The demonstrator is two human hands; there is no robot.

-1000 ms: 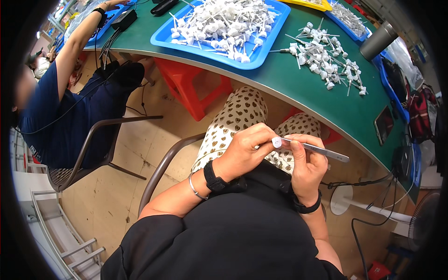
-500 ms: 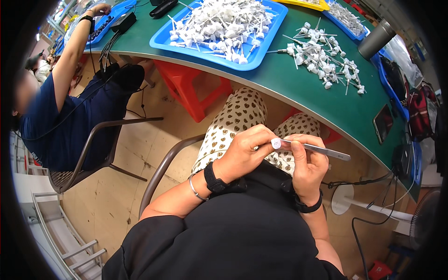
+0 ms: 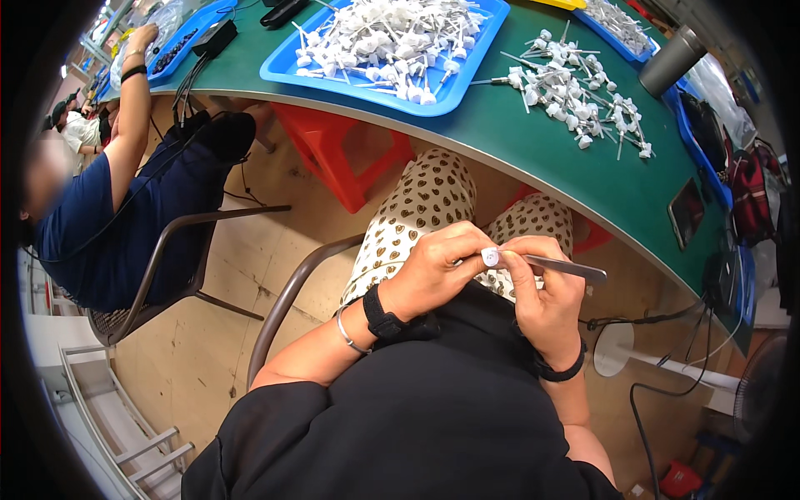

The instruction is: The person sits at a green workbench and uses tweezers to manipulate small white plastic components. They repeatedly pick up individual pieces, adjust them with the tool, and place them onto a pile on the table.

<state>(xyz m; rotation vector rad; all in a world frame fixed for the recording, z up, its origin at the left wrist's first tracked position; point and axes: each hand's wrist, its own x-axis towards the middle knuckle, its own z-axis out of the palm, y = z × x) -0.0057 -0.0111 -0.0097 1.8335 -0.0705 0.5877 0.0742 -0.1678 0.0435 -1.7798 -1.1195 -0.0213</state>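
Note:
Above my lap, my left hand (image 3: 446, 265) pinches a small white round plastic part (image 3: 490, 257) between thumb and fingers. The part's flat face is turned upward. My right hand (image 3: 546, 279) grips a slim grey metal tool (image 3: 571, 267), which looks like tweezers. Its wide end sticks out to the right, and its front end meets the white part, where my fingers hide the tip. Both hands are close together, their fingertips nearly touching at the part.
A blue tray (image 3: 271, 68) heaped with white stemmed parts stands on the green table (image 3: 621, 196). More parts (image 3: 575, 92) lie loose beside it. At right are a phone (image 3: 685, 212) and grey cylinder (image 3: 672, 62). A co-worker (image 3: 125, 192) sits at left; a red stool (image 3: 337, 158) stands below the table.
The metal tool has tilted and drawn slightly left, with my right hand turning around it. My left hand stays nearly still. The co-worker's raised arm has shifted left.

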